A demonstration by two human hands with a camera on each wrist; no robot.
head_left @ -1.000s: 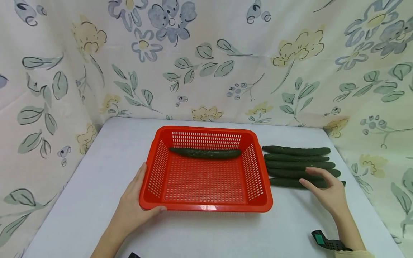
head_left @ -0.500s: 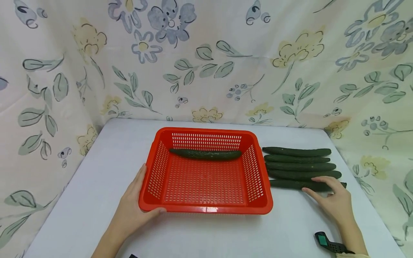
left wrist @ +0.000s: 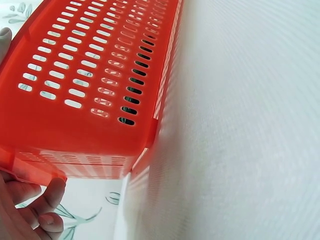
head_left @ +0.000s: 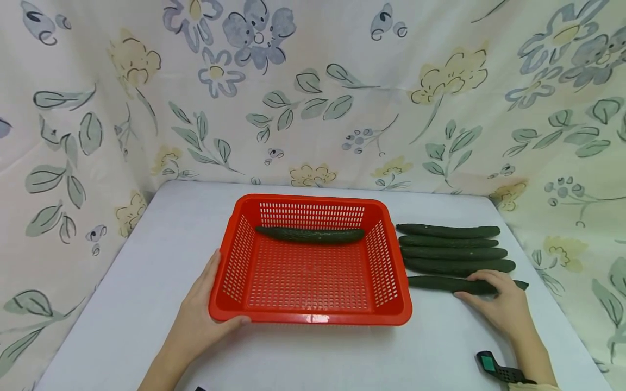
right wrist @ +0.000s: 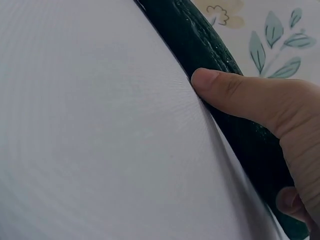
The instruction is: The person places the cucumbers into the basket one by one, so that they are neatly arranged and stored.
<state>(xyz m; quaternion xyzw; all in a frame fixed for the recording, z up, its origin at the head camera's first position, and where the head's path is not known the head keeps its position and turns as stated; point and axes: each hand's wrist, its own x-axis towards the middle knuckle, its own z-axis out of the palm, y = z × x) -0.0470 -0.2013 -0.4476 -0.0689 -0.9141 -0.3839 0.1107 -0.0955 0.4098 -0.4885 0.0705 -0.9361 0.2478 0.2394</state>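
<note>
My right hand [head_left: 506, 304] pinches the nearest cucumber [head_left: 432, 283] of a row on the right, thumb on the near side and fingers over the far side. In the right wrist view the thumb [right wrist: 230, 92] presses on that dark green cucumber [right wrist: 185, 40], which lies along the white cloth. On the other side, my left hand [head_left: 198, 312] grips the near left corner of a red plastic basket [head_left: 313, 319]. Its fingers [left wrist: 50, 195] curl at the basket's rim in the left wrist view. Inside the basket, one cucumber [head_left: 313, 235] lies along the back wall.
Several more cucumbers [head_left: 455, 252] lie side by side to the right of the basket, their left ends close to its wall. A white cloth [head_left: 332, 358] covers the table. Flowered curtains [head_left: 313, 98] hang behind and at both sides. A black wristband [head_left: 501, 372] circles the right wrist.
My right hand has come down and closed on the nearest cucumber, which now lies slightly apart from the row, toward the front. The left hand and basket have stayed put.
</note>
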